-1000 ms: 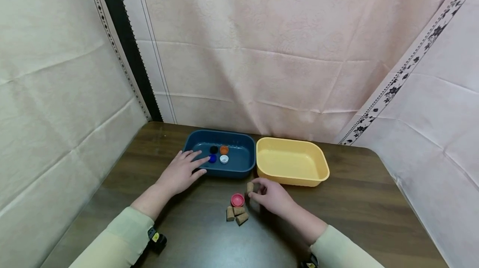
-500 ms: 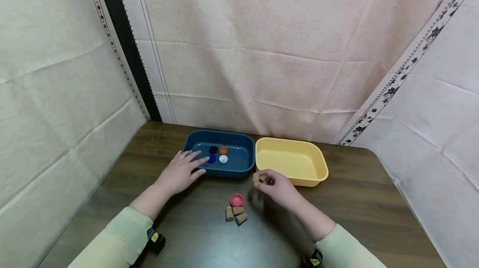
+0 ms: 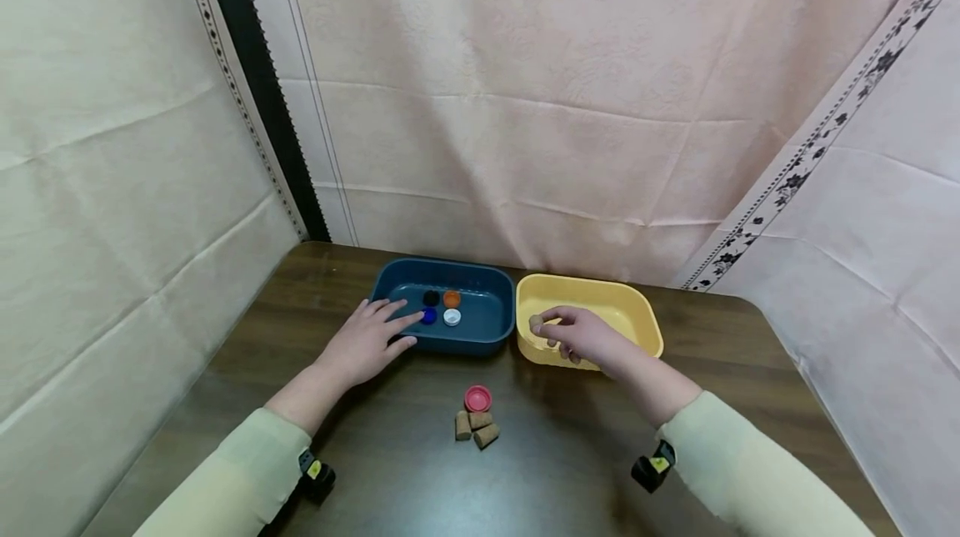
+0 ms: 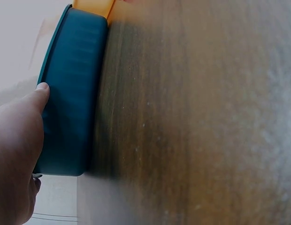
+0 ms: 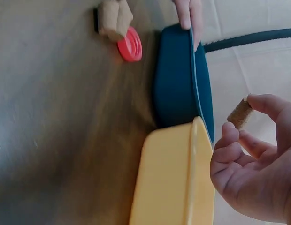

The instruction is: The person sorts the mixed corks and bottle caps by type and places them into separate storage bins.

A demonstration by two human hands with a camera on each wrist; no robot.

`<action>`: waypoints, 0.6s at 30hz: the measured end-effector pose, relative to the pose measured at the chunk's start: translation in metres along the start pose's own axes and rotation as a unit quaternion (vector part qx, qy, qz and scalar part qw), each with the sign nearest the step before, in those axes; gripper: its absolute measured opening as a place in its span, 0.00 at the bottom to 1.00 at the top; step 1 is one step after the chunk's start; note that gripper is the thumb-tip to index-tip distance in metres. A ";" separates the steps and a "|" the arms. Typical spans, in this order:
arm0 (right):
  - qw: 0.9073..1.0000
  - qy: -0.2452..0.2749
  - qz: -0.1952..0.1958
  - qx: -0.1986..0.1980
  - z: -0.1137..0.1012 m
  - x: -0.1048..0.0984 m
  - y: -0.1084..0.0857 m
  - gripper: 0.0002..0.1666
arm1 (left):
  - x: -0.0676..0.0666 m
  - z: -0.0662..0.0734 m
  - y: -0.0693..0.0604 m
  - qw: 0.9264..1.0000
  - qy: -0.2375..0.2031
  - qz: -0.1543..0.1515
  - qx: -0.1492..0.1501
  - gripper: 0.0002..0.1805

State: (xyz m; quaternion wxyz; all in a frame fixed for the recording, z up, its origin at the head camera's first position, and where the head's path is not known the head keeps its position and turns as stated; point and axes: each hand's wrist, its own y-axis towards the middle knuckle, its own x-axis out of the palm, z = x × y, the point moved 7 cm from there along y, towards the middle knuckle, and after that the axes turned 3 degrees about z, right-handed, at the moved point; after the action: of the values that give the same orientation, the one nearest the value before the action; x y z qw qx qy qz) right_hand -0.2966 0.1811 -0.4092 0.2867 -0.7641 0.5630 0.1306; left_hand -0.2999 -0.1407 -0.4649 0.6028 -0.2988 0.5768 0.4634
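Note:
Over the left part of the yellow tub (image 3: 600,293), my right hand (image 3: 588,335) pinches a cork (image 5: 241,113) between thumb and fingertips. My left hand (image 3: 363,345) lies with spread, fairly straight fingers over the near-left rim of the blue tub (image 3: 483,303); one fingertip is at the blue cap (image 3: 428,316). In that tub also lie a black cap (image 3: 431,298), an orange cap (image 3: 452,298) and a white cap (image 3: 452,317). The left wrist view shows the left thumb (image 4: 42,89) against the blue tub's outer side.
On the table in front of the tubs sit a pink-red cap (image 3: 477,398) and three more corks (image 3: 480,420), close together. Both tubs stand side by side near the table's back edge. Pale cloth (image 3: 525,103) hangs behind and at the sides.
My right hand has lifted the cork off the table area and carried it back and right, over the yellow tub. The left hand has stayed in place.

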 end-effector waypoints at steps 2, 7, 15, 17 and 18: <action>1.000 -0.005 -0.012 0.002 -0.002 -0.006 0.005 0.26 | 0.000 0.000 0.000 1.000 0.000 -0.001 -0.002 0.30; 0.999 -0.025 -0.035 0.002 -0.006 -0.016 0.018 0.27 | 0.000 0.002 0.001 1.000 -0.002 -0.006 -0.003 0.30; 0.996 -0.073 -0.056 0.012 -0.013 -0.019 0.035 0.22 | -0.003 0.002 -0.001 1.000 -0.014 -0.006 -0.003 0.29; 0.995 -0.081 -0.057 0.020 -0.011 -0.019 0.040 0.21 | -0.003 0.002 -0.001 1.000 -0.012 -0.007 -0.002 0.29; 0.994 -0.088 -0.057 0.023 -0.010 -0.019 0.042 0.21 | -0.003 0.002 0.000 1.000 -0.012 -0.007 -0.001 0.29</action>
State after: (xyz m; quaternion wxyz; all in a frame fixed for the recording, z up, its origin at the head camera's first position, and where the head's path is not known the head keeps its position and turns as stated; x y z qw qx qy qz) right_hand -0.3432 0.1824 -0.4036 0.3596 -0.7738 0.4939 0.1674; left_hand -0.2986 -0.1395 -0.4621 0.6128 -0.2980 0.5665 0.4633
